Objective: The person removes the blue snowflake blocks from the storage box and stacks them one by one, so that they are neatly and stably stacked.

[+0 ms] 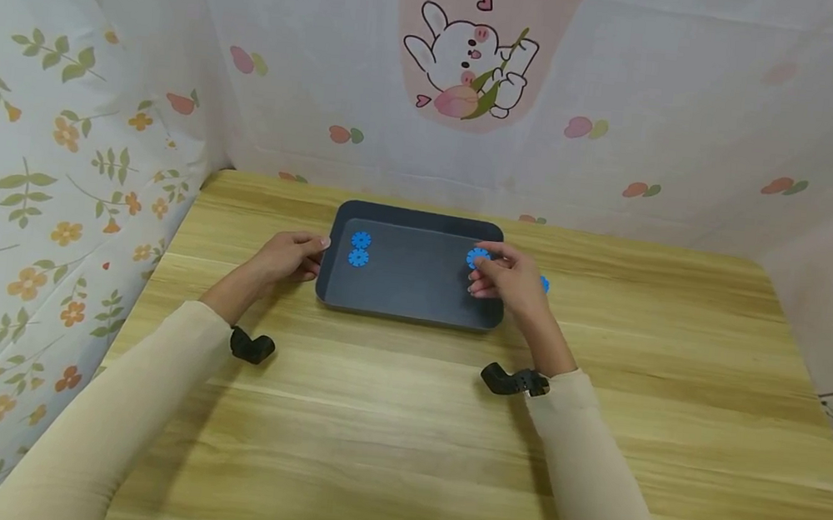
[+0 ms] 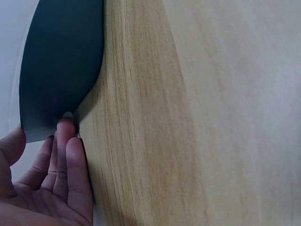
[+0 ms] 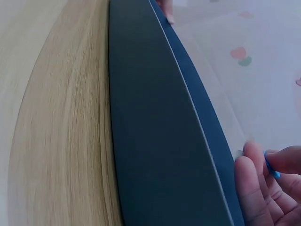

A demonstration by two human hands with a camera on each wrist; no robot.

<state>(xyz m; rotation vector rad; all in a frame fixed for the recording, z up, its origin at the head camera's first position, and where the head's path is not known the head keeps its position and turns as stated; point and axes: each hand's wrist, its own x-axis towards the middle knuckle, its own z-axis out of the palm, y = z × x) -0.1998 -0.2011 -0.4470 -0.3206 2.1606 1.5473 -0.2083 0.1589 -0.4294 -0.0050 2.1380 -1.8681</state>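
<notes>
A dark grey rectangular tray [image 1: 414, 281] lies on the table. My left hand [image 1: 285, 256] holds its left end, the thumb at the rim and the fingers against the outer wall, as the left wrist view confirms. Over the tray's right end, my right hand [image 1: 514, 284] pinches a blue notched disc [image 1: 478, 257] between thumb and fingers. In the right wrist view only a thin blue edge of that disc [image 3: 271, 165] shows. Two similar discs, an upper one [image 1: 361, 240] and a lower one [image 1: 359, 258], lie close together inside the tray at the left.
Another blue piece [image 1: 545, 284] sits to the right of the tray, mostly hidden behind my right hand. The wooden table [image 1: 385, 424] reaches back to a printed cloth [image 1: 287, 114]. A black wrist camera [image 1: 252, 346] is on the left wrist, another camera [image 1: 514, 381] on the right.
</notes>
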